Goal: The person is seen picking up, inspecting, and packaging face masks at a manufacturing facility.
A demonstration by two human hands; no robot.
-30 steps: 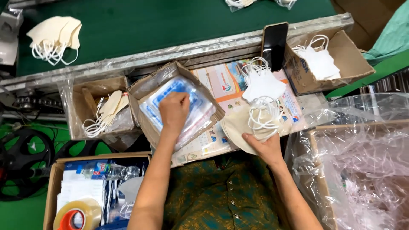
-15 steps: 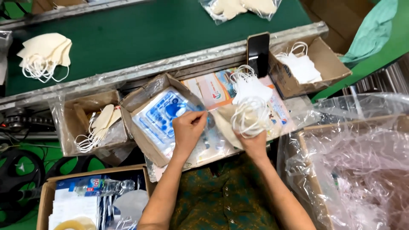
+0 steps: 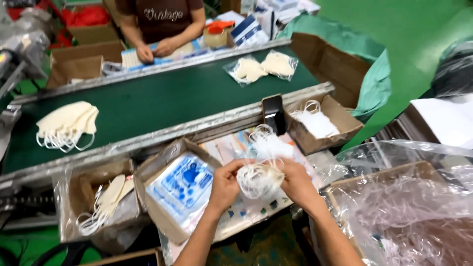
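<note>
Left hand point(image 3: 224, 184) and right hand point(image 3: 297, 181) both gripping a bunch of white face masks point(image 3: 261, 172), above a cardboard box of blue-printed packets point(image 3: 180, 189), beside a green conveyor belt point(image 3: 162, 98).

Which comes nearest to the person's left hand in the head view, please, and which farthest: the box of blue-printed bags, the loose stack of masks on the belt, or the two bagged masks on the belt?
Measured from the left hand:
1. Box of blue-printed bags, just to its left.
2. Two bagged masks, far up the green belt, slightly right.
3. Loose stack of masks, at the belt's far left end.
</note>
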